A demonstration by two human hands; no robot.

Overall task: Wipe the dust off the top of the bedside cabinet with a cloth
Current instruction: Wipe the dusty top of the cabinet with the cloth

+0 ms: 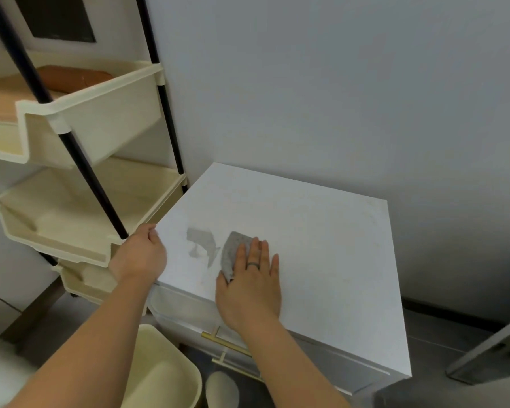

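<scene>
The white bedside cabinet (pixel 312 248) stands against the grey wall, its flat top seen from above. A grey cloth (pixel 233 251) lies on the front left part of the top. My right hand (pixel 249 287) presses flat on the cloth with fingers spread, a ring on one finger. A greyish smear (pixel 202 242) marks the surface just left of the cloth. My left hand (pixel 140 254) grips the cabinet's left front edge, fingers curled over it.
A cream tiered rack (pixel 80 184) with black poles stands close on the left, touching the cabinet's side. A cream bin (pixel 159 375) sits on the floor in front. Gold drawer handles (pixel 227 346) show below the top. A grey furniture edge (pixel 489 351) juts in at the right.
</scene>
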